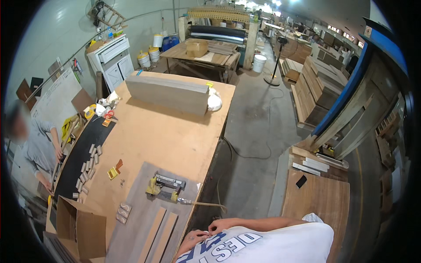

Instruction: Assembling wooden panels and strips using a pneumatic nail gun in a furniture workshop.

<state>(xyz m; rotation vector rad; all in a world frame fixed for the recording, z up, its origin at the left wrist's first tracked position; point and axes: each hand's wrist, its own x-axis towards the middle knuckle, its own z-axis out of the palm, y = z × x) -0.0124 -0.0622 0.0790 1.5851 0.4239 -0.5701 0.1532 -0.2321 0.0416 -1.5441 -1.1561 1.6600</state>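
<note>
Left hand (196,238) and right hand (219,225) close together, fingers curled, any grasp indeterminable, at a white shirt (287,239) with large lettering; a whiteboard (53,97) bears handwriting

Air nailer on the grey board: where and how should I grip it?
Grip the air nailer by its handle, the bar ending at the hose fitting, probably from above and the near side: it lies on its side, that bar is nearest, and a gap behind it seems to leave room to close around.
</note>
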